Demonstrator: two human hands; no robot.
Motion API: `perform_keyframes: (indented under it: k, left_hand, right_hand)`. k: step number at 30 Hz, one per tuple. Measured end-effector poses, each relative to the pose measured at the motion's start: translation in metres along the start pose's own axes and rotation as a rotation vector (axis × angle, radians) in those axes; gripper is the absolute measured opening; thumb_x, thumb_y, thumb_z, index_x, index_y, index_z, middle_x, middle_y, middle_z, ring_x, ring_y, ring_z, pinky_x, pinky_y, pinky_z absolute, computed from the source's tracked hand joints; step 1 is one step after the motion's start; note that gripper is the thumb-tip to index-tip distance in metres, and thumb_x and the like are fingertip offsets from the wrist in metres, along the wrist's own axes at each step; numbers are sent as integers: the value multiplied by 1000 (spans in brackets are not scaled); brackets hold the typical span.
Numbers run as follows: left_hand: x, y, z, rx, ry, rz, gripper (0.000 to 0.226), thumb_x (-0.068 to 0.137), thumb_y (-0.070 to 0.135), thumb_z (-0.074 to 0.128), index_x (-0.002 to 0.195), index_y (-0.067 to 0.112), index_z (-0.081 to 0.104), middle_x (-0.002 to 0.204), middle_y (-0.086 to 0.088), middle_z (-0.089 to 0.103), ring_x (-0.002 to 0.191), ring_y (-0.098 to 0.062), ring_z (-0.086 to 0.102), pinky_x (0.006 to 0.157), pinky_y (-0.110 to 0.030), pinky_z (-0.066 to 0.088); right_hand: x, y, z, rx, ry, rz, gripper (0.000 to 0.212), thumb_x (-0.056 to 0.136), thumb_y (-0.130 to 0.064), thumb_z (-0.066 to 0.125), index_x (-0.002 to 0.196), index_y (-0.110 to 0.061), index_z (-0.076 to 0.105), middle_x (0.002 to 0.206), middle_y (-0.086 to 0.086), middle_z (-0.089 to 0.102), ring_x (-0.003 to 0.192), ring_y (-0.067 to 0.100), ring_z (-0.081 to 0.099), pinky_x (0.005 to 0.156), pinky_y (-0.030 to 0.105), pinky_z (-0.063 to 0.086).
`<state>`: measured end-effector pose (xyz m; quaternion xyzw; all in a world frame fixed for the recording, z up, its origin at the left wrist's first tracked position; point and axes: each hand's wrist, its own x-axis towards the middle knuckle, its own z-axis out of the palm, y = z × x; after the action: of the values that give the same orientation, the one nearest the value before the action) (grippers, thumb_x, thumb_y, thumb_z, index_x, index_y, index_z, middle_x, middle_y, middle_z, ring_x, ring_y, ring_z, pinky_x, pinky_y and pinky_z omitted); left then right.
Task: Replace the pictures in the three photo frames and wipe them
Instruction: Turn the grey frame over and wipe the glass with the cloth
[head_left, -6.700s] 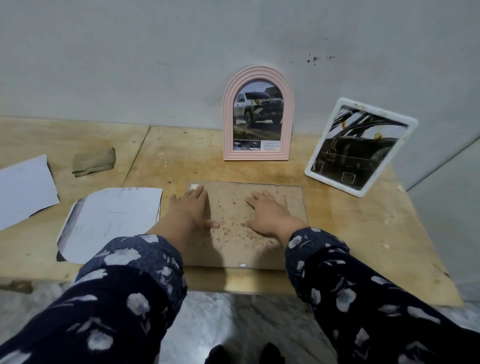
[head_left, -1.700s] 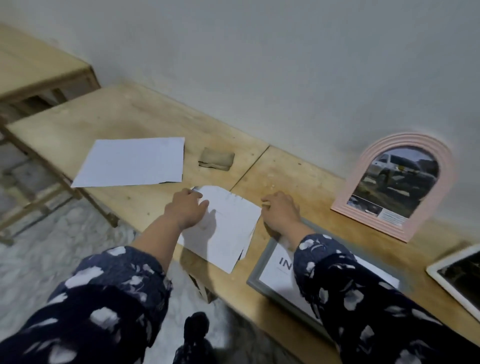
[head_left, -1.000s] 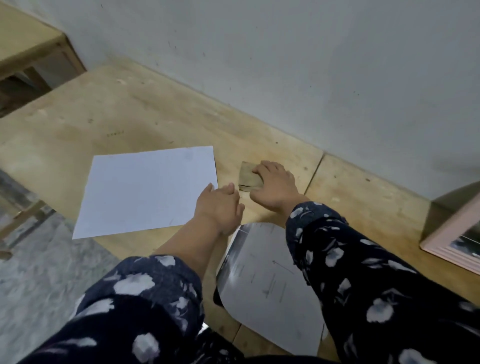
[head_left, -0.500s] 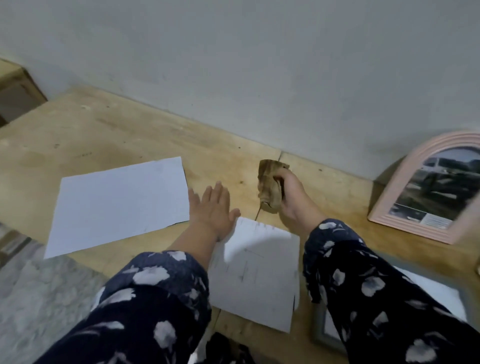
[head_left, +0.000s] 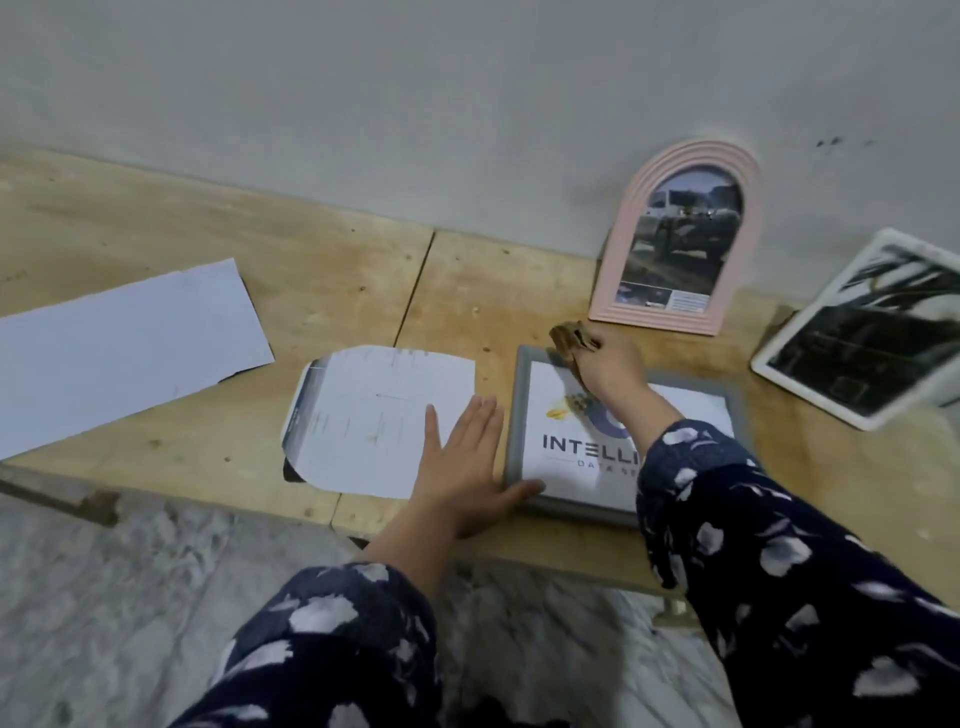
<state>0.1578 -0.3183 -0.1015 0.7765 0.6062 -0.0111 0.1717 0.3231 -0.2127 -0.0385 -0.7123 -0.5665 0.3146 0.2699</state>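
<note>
A grey photo frame (head_left: 519, 415) lies flat at the table's front edge, showing a white picture with dark lettering. My right hand (head_left: 608, 366) grips a brown cloth (head_left: 570, 339) at the frame's far left corner. My left hand (head_left: 462, 467) lies flat with straight fingers beside the frame's left edge, its thumb touching the near left corner. A pink arched frame (head_left: 680, 239) with a car picture leans on the wall. A white frame (head_left: 862, 332) with a dark picture stands tilted at the right.
Two loose paper sheets lie on the wooden table (head_left: 322, 260): a cut arched sheet (head_left: 374, 415) just left of my left hand and a larger white sheet (head_left: 119, 348) further left. A marble floor (head_left: 130, 597) shows below the table's front edge.
My right hand picked up the cloth from the table's left part and carried it right to the grey frame. My left hand moved from the paper to the frame's left edge.
</note>
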Motion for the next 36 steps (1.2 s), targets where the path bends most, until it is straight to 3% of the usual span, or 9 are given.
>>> perform_keyframes:
  k: [5,12,15,22,25,29,31,34,36]
  left_hand:
    - [-5,9,19,41,121,28,118,70,91,21,153,10,-1,162,-3,-5,148,-15,-12,110,-62,-16]
    - [1,7,29,-10,282,12,117,65,91,40,149,12,18,162,-8,2,149,-21,-5,106,-73,-8]
    - [-1,7,31,-49,323,15,115,61,89,46,144,15,17,161,-12,3,149,-27,-2,103,-77,-2]
    - [-3,8,30,-63,306,-21,117,63,91,36,148,18,4,161,-12,-1,148,-25,-12,106,-73,-7]
    - [-4,7,29,-80,294,-42,112,62,89,35,145,23,0,161,-10,-4,148,-22,-14,107,-70,-11]
    - [-3,9,27,-33,274,-29,114,62,92,27,148,23,-4,161,-1,-11,148,-18,-14,107,-69,-13]
    - [-1,10,24,36,230,-21,120,60,94,24,151,23,-9,160,4,-16,147,-15,-17,107,-70,-12]
    - [0,11,22,69,199,-8,124,58,96,23,153,22,-5,161,8,-11,147,-12,-17,106,-70,-13]
    - [1,12,21,79,181,1,125,56,97,22,154,21,-1,162,8,-4,147,-11,-14,107,-68,-14]
  right_hand:
    - [-8,11,18,-206,-73,-68,33,90,-11,53,115,-24,70,106,1,70,96,24,61,72,30,46]
    - [22,6,44,-553,-63,-349,49,89,-6,48,126,-34,61,126,-3,60,118,25,49,92,32,37]
    - [17,19,54,-539,-99,-374,35,95,-13,44,122,-23,63,117,0,57,114,24,50,90,32,34]
    - [-56,53,56,-432,-114,-525,43,86,-24,38,113,-23,71,92,8,57,87,31,55,72,37,37]
    - [-80,64,50,-381,-138,-591,33,74,-6,57,94,-23,77,78,5,58,71,31,58,65,37,44]
    - [-79,38,17,-190,-338,-434,32,76,-19,52,96,-19,77,92,1,69,88,23,61,79,35,48]
    - [-56,22,4,-95,-230,-328,37,80,-22,46,102,-22,75,102,-2,70,95,19,61,82,32,48]
    - [-13,16,0,-323,3,-380,43,87,-5,46,109,-31,72,110,-3,70,102,23,58,86,38,46]
    - [4,24,4,-483,3,-371,41,89,-9,46,110,-33,71,107,2,69,101,28,57,86,40,44]
